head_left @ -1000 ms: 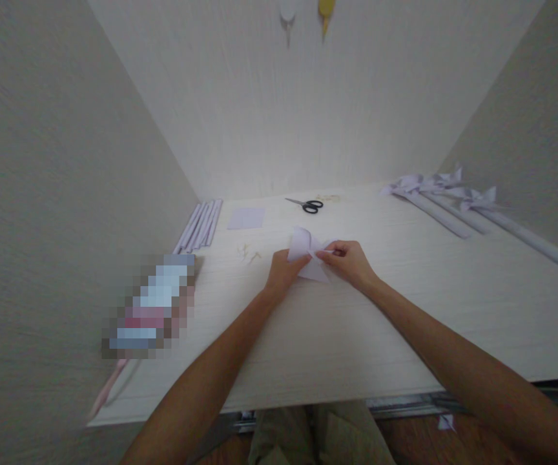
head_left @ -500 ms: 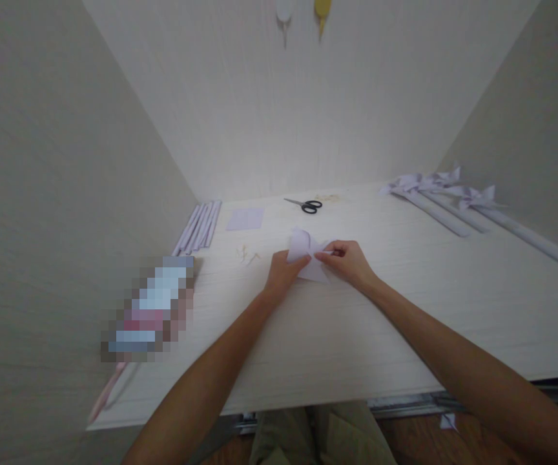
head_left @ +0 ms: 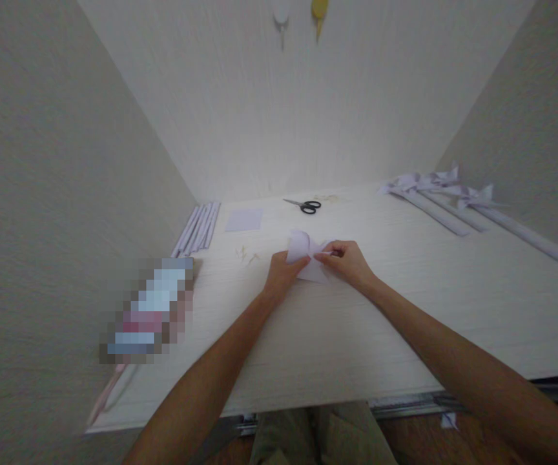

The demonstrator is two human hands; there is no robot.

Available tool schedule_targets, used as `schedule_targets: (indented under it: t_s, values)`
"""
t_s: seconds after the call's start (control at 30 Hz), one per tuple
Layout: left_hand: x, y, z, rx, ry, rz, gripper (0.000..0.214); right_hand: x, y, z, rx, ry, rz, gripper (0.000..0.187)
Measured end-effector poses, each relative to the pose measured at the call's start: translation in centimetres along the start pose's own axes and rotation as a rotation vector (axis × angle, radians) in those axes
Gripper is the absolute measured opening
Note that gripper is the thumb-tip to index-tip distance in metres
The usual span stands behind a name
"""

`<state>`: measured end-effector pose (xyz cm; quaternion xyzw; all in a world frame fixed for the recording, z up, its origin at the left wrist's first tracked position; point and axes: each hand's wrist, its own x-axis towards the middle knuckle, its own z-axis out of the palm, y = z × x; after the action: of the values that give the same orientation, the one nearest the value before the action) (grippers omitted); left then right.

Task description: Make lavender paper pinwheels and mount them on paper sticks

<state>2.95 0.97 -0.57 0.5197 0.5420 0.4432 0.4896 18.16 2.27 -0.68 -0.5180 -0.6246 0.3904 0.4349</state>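
Observation:
A small folded piece of pale lilac paper (head_left: 304, 248) with curled flaps sits at the middle of the white table (head_left: 405, 310). My left hand (head_left: 283, 271) pinches its left side, fingers closed on the paper. My right hand (head_left: 347, 261) pinches the paper's centre from the right, thumb and fingers pressed together on it. Both forearms reach in from the near edge.
Black-handled scissors (head_left: 305, 206) lie at the back. A flat lilac square (head_left: 244, 219) and a bundle of rolled paper sticks (head_left: 199, 227) lie back left. Finished paper pinwheels on sticks (head_left: 448, 200) lie at the right. A blurred-out object (head_left: 148, 310) rests near the left edge.
The paper's upper flap has bent down a little lower between my fingers. Both hands stay in nearly the same place.

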Motion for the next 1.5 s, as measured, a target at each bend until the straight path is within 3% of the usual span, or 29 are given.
schedule_targets:
  t_s: [0.37,0.47,0.53,0.67,0.97,1.1,1.27,1.37,1.5]
  values:
    - [0.0,0.1,0.2,-0.003,0.058,-0.037,0.023,-0.1,-0.1,0.1,0.031,0.01,-0.04,0.024]
    - [-0.1,0.1,0.4,-0.037,0.094,-0.029,0.023,-0.5,-0.6,0.4,0.099,0.073,-0.076,0.024]
    - [-0.1,0.1,0.5,-0.076,0.104,-0.025,0.024,-0.8,-0.8,0.7,0.232,0.103,-0.093,0.04]
    - [-0.3,0.1,0.7,-0.124,0.121,-0.015,0.025,-1.3,-1.0,1.3,0.511,0.043,-0.056,0.079]
    - [-0.1,-0.3,0.5,-0.116,0.061,0.014,0.028,-1.2,-0.8,1.4,0.639,0.071,-0.006,0.089]
    - [0.3,-0.2,0.1,-0.165,-0.035,-0.037,0.027,-0.4,-0.5,0.5,0.651,-0.006,0.085,0.095]
    - [0.4,0.9,-1.0,-0.318,-0.269,-0.108,0.024,0.0,-0.5,-1.6,0.573,-0.289,0.174,0.096]
    - [0.2,1.4,-1.5,-0.238,-0.397,-0.155,0.025,-0.2,-0.6,-2.4,0.483,-0.438,0.171,0.096]
    - [-0.1,1.5,-1.4,0.001,-0.491,-0.151,0.024,-0.4,-0.6,-2.4,0.423,-0.506,0.163,0.094]
